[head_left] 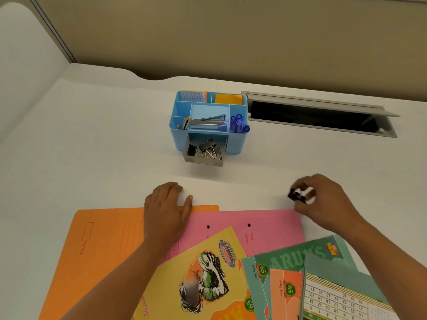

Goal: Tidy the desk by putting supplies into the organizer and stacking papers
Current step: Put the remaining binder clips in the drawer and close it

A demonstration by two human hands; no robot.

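A blue desk organizer [235, 142] stands mid-desk, holding a stapler [208, 122], purple markers [239, 123] and sticky notes [228, 99]. Its small drawer [203, 153] is pulled open with several black binder clips inside. My right hand [323, 199] pinches a black binder clip [297, 195] just above the desk, beyond the pink folder [265, 225]. My left hand [167, 209] rests flat with fingers spread on the far edges of the orange folder [104, 250] and pink folder. A yellow notebook [203, 278] and green notebooks [300, 262] lie fanned over the folders.
A grey cable hatch [323, 116] stands open at the desk's back right, beside the organizer. A beige partition wall [231, 42] runs behind the desk. White desk surface [92, 146] stretches to the left of the organizer.
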